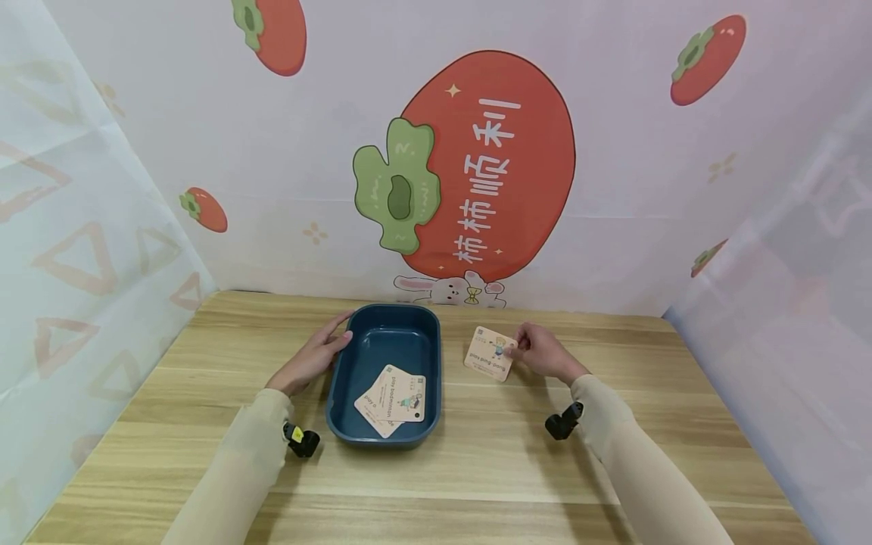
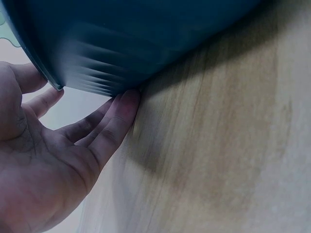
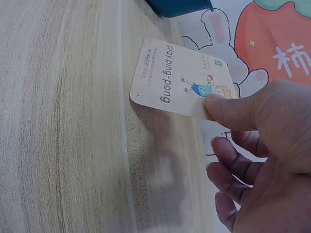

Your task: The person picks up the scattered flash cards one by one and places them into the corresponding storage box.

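Observation:
My right hand (image 1: 543, 352) pinches a square card (image 1: 485, 362) by its edge, thumb on the printed face. In the right wrist view, the card (image 3: 180, 77) reads "play ping-pong" and is tilted above the wood surface. At the left, a deep blue rectangular tray (image 1: 330, 405) with rounded corners holds overlapping cards (image 1: 402, 397) near its front end; the top one says "play badminton". My left hand (image 1: 315, 359) touches the tray's far left corner. From the left wrist, the thumb meets the rim and nearly straight fingers (image 2: 109, 136) rest against the tray's outer wall (image 2: 121, 43).
The wooden table (image 1: 477, 484) runs back to a pale backdrop (image 1: 306, 151) printed with persimmons and a rabbit. Patterned sheets stand at both sides. A small black camera device sits on each wrist, left (image 1: 303, 440) and right (image 1: 562, 421).

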Tool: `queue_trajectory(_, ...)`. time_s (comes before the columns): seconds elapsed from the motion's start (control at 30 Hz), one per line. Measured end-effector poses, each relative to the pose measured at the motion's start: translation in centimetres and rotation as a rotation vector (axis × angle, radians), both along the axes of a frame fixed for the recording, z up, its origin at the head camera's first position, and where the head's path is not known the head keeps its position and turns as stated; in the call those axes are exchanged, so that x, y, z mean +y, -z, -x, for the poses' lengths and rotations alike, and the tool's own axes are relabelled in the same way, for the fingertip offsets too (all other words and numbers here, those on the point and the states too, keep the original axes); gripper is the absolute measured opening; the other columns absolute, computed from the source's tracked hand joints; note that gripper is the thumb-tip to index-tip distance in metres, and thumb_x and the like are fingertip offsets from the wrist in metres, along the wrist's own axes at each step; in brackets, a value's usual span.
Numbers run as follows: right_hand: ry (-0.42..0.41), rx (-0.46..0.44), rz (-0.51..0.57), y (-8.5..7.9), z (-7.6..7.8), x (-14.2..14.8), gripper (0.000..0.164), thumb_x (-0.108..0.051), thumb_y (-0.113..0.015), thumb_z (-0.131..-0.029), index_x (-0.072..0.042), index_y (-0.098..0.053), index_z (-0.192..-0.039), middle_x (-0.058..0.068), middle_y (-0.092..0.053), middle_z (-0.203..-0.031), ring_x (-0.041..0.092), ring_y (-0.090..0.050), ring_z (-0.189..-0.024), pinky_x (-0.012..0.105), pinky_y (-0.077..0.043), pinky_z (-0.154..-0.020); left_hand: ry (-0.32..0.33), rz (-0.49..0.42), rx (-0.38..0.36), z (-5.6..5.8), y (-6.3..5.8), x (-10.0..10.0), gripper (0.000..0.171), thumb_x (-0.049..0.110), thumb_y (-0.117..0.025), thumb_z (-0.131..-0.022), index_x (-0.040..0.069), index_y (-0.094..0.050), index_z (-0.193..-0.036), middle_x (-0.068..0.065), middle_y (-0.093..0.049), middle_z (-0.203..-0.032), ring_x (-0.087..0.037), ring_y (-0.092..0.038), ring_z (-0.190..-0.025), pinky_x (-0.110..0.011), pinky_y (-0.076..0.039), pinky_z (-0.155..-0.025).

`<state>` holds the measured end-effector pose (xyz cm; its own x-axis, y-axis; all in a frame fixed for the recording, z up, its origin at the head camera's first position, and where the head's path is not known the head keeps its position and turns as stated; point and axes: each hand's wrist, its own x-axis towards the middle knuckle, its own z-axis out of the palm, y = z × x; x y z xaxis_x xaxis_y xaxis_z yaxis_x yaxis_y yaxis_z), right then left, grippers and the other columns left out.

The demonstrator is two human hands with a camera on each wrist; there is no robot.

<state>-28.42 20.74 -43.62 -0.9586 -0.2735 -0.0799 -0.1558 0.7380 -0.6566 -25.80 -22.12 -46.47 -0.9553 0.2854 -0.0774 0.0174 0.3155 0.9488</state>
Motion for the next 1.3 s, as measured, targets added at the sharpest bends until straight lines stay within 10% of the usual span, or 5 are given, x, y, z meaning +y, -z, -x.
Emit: queue_trajectory(1.3,0.063,0.141,0.183,-2.9,-2.6,0.4,0.013,-0.013,-0.061,-0.103,-0.001,-0.066,-0.101,0.009,-0.061,-0.09,0.025,-0.052,-0.083,0.033,-0.042,-0.063,-0.004,-0.003,-0.007,0.0,0.0,0.1,0.06,0.029,-0.04,-0.112,0.017,-0.015,-0.164,-0.032,-0.045,-0.148,-0.044,-0.053,-0.129,-0.058,-0.043,-0.106)
